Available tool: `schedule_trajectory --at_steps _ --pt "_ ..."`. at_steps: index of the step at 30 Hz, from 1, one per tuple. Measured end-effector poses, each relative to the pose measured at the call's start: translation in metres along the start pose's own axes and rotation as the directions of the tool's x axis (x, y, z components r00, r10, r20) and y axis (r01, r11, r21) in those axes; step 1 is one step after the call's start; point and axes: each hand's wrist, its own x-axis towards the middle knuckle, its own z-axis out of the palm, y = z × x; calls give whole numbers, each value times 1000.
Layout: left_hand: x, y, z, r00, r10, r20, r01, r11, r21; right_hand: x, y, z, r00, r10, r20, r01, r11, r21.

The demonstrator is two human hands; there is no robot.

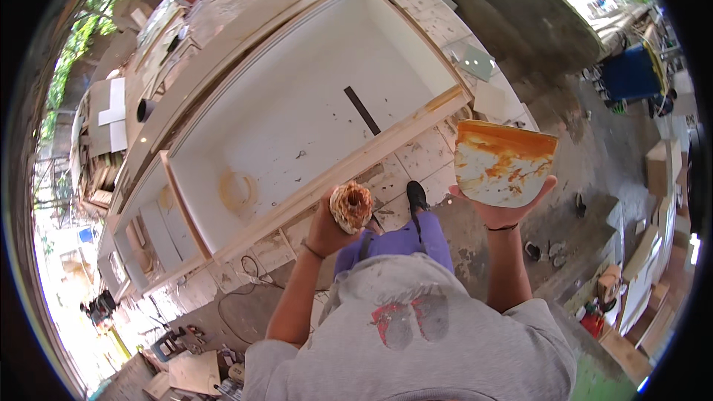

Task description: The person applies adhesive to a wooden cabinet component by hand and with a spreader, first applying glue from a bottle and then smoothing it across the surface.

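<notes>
My left hand [327, 229] is closed round a roundish object [350, 206], crusted with orange-brown and white residue and showing a dark hollow at its end; its kind I cannot make out. On my right hand [512, 212] rests a pale flat board [499, 178] smeared with orange paste, thickest along its far edge. Fingertips show at both sides of that board, and the rest of the grip is hidden beneath it. In front of me lies a large wooden cabinet box [297, 115] with a white interior and a dark strip [362, 111] inside.
A wooden divider [186, 206] crosses the cabinet box toward its left end. Beyond its right end lies a small greenish square [477, 63]. A cable [256, 276] loops over the floor at left. Wooden boards [642, 267] stand at far right, near a blue bin-like object [630, 73].
</notes>
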Motion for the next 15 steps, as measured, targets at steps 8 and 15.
schedule_trajectory --at_steps 8,15 --pt "-52 -80 66 992 -124 -5 123 988 -98 -14 52 -166 822 -144 -552 -312 697 -646" --pt "-77 -123 111 992 -124 8 122 982 141 22 79 -333 909 -206 -362 -375 -782 -497"
